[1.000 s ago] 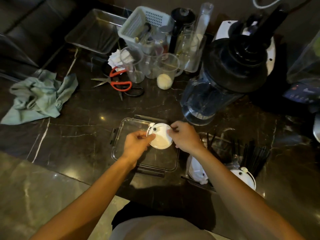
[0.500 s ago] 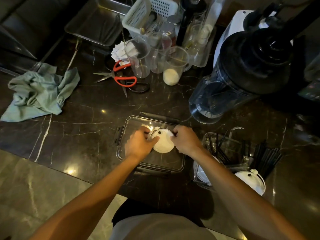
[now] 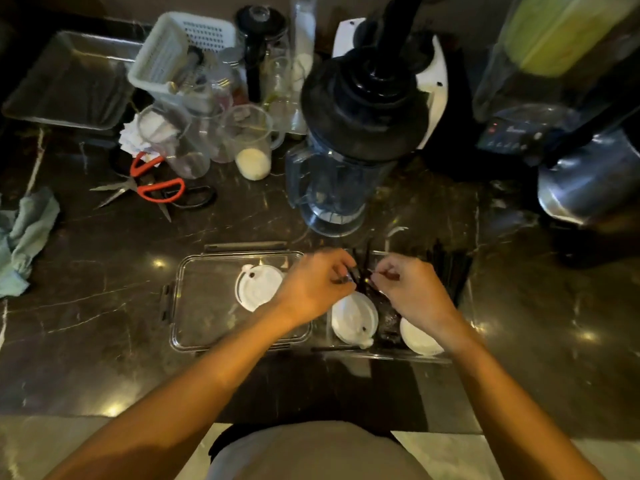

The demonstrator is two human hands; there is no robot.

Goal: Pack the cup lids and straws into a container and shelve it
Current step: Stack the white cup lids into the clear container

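Note:
A clear latched container (image 3: pixel 177 308) lies flat on the dark marble counter with one white cup lid (image 3: pixel 258 288) inside it. Right of it stands a second clear container (image 3: pixel 382 357) holding two more white lids (image 3: pixel 354 320) (image 3: pixel 418 337) and a bundle of black straws (image 3: pixel 450 268). My left hand (image 3: pixel 313 289) and my right hand (image 3: pixel 412 294) hover over this second container, fingers curled. Each pinches black straws at its fingertips, though the fingertips are blurred.
A blender jug (image 3: pixel 329 188) stands just behind the containers. Orange-handled scissors (image 3: pixel 156 188), measuring cups (image 3: pixel 249 143), a white basket (image 3: pixel 180 57) and a metal tray (image 3: pixel 69 81) crowd the back left. A green cloth (image 3: pixel 24 244) lies far left, a steel pot (image 3: pixel 588 181) right.
Both hands let go of the white lid, which now lies in the left container. They moved right to the straws in the second container. The camera view also shifted right.

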